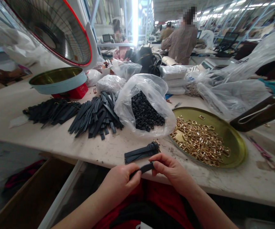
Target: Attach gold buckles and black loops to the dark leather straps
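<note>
A short dark strap (147, 167) is stretched between my two hands at the table's front edge. My left hand (123, 178) pinches its left end, and my right hand (172, 171) grips the other end, hiding the tip. Just beyond my fingers lies a small stack of dark straps (137, 153) with gold hardware at the right end. Behind it, a clear plastic bag (125, 109) stands open, full of small black loops (145, 111). To the right, a round gold-coloured tray (241, 152) holds a heap of gold metal rings (203, 140).
Two piles of dark straps, a fanned pile (97, 116) and a left pile (53, 111), lie on the table (6, 105). Behind them are a round tin (63, 84) and a fan (51, 28). Scissors (263, 152) lie far right. A person (181, 44) stands in the background.
</note>
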The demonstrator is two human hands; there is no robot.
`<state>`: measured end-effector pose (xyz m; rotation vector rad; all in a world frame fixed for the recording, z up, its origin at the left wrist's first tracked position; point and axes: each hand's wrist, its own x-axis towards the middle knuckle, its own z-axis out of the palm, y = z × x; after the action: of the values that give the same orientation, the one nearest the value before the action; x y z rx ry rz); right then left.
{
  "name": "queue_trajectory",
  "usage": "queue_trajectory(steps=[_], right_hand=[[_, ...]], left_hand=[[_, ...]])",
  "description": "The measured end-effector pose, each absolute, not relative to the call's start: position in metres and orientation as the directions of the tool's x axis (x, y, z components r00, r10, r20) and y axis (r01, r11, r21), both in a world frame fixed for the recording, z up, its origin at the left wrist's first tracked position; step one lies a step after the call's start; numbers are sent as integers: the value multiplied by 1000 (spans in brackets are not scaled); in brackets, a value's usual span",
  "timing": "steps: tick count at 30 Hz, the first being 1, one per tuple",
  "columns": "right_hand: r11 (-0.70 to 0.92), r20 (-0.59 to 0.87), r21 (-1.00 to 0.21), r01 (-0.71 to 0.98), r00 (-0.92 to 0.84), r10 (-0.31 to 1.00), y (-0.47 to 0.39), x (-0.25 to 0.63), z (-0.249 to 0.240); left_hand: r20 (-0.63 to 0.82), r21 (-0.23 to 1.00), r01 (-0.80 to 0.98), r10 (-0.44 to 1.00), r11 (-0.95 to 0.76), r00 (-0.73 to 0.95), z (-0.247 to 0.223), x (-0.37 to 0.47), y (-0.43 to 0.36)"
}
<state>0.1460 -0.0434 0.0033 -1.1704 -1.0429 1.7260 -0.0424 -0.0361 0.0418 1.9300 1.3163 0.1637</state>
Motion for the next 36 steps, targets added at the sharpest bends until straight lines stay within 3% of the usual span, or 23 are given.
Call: queue_trajectory(steps=[5, 12, 17, 20, 24, 26, 30, 33, 36], right_hand=[[-374, -296, -886, -274, -285, 912, -47, 133, -12], [-317, -308, -874, -367, -85, 948, -42, 134, -23], [-378, -355, -800, -466, -141, 924, -48, 116, -25], [-321, -310, -891, -321, -86, 947, -51, 115, -28], [-54, -53, -993, 106, 14, 998, -41, 150, -25], [53, 91, -933, 355, 92, 992, -25, 182, -22], [-67, 197, -658, 750, 258, 946, 24, 239, -21], [-138, 74, -457, 879, 192, 979, 54, 250, -27], [-149, 32, -438, 886, 181, 983, 67, 245, -31]], left_hand=[[-269, 753, 642, 824, -143, 499, 33, -31, -34], [-435, 882, 411, 733, 230, 523, 20, -27, -35], [-380, 902, 383, 788, 199, 485, 11, -20, -32], [-414, 892, 379, 778, 245, 472, 7, -18, -25], [-392, 892, 398, 804, 214, 446, 5, -21, -12], [-417, 887, 377, 813, 267, 406, 4, -22, -7], [-522, 853, 245, 766, 462, 375, -1, -14, -6], [-551, 831, 180, 738, 526, 390, -2, -7, -10], [-528, 843, 156, 738, 515, 420, -4, -7, -16]])
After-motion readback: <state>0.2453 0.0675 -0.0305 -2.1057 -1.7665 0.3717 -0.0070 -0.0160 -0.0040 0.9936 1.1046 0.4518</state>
